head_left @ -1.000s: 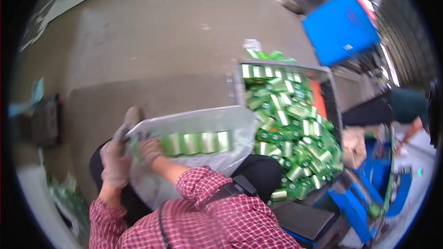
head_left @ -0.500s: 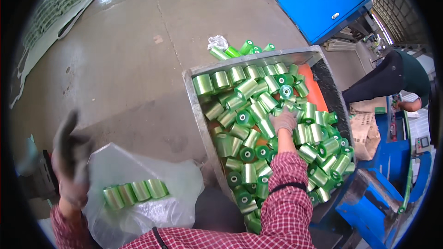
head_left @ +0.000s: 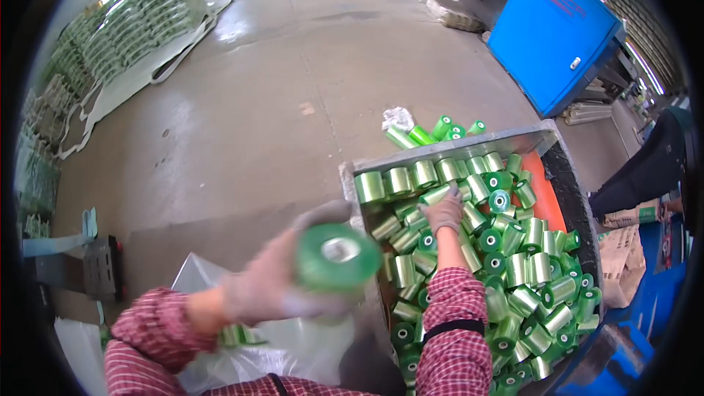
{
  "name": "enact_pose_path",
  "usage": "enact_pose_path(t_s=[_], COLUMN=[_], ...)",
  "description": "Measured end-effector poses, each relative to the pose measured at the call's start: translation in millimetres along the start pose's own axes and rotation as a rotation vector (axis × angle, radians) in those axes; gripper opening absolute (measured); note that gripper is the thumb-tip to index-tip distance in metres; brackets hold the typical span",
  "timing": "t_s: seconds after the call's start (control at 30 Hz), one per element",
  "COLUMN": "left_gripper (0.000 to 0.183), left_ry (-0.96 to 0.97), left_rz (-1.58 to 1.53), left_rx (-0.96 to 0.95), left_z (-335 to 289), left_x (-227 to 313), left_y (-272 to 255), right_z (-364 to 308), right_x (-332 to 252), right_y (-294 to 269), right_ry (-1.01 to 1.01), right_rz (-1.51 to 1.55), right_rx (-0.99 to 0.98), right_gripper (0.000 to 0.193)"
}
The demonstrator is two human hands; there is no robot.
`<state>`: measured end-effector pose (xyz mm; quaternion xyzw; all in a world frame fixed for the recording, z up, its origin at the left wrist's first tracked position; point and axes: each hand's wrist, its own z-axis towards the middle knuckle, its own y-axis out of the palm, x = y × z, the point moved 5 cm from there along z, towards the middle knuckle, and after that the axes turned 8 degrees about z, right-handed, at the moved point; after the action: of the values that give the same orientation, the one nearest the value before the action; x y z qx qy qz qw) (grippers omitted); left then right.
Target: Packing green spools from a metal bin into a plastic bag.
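Observation:
My gloved left hand [head_left: 268,279] is closed around a roll of green film [head_left: 337,258]; the roll's white core end faces up. It is held just left of a grey bin [head_left: 348,205] heaped with many similar rolls. Inside the bin, my gloved right hand [head_left: 444,214] has its fingers bent over a roll of film [head_left: 435,195] near the far row; its grip is partly hidden. Beneath my left arm lies a clear plastic bag [head_left: 293,356], with green rolls in it that my left hand and forearm mostly cover.
Several loose rolls [head_left: 442,129] and crumpled plastic [head_left: 397,119] are beyond the bin's far edge. A blue cabinet [head_left: 554,33] stands at the far right. Another person's dark-clothed leg [head_left: 638,165] is beside a brown paper sack [head_left: 622,264]. Stacked packs [head_left: 143,26] stand far left.
My left hand, empty and open before, has swung right and now holds a roll. My right hand has shifted to another roll nearer the bin's far left. The view has tilted up.

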<state>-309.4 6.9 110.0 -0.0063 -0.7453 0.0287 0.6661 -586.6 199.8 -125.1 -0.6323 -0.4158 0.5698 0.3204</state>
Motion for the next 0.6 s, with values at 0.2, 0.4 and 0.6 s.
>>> enact_pose_path(t_s=[0.2,0.4,0.6], left_gripper=[0.083,0.086,0.063], left_ry=[-0.511,-0.757,-0.581], left_rz=[0.513,0.125,0.882], left_rx=[-0.411,0.369,0.316], left_z=[-149,-150,-118], left_x=[-57,-254,-361], left_y=[-40,2,86], right_z=[-139,-339,-440], right_x=[4,-29,-146], right_y=[-103,-223,-173], right_ry=[-0.284,-0.415,-0.84], right_rz=[0.772,0.919,0.425], right_rx=[0.032,0.065,-0.389], right_gripper=[0.096,0.097,0.109])
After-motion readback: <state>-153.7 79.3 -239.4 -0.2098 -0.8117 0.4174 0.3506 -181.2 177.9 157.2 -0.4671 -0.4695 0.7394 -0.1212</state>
